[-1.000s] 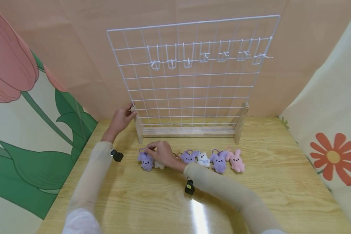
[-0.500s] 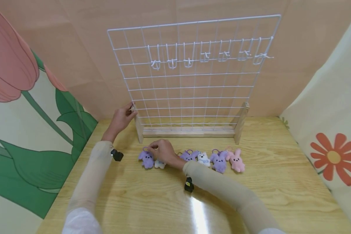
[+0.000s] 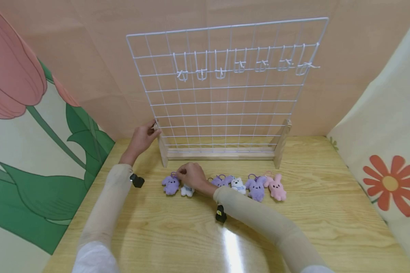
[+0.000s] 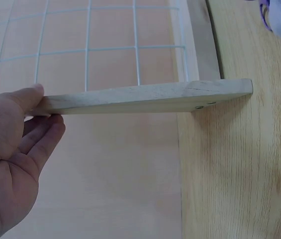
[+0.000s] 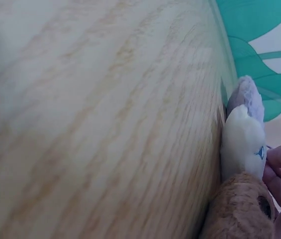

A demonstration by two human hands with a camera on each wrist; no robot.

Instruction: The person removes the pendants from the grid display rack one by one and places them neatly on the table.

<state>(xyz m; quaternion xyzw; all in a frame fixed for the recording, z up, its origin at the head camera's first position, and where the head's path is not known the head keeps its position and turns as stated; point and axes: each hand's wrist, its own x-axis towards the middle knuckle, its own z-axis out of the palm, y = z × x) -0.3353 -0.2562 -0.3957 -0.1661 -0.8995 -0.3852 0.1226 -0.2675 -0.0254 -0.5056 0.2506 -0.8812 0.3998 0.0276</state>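
My left hand (image 3: 141, 141) pinches the top of the left wooden upright (image 4: 145, 97) of a white wire grid rack (image 3: 210, 94), thumb on one side and fingers on the other. Low over the table, my right hand (image 3: 193, 176) has thumb and fingertips at the purple ring of a purple plush keychain (image 3: 171, 185), leftmost in a row. Beside it a white plush keychain (image 3: 188, 190) lies partly under the right hand. A brown plush (image 5: 242, 209) shows close up in the right wrist view; the hand and forearm hide it in the head view.
Farther right in the row lie another purple plush (image 3: 221, 182), a white one (image 3: 238, 185), a purple bunny (image 3: 256, 188) and a pink bunny (image 3: 277, 188). Several white hooks (image 3: 240, 66) hang high on the grid. A pink curtain (image 3: 102, 68) is behind it.
My right hand has shifted slightly right, and the purple ring has moved with it. The leftmost purple plush has slid a little away from me. The left hand has stayed on the upright.
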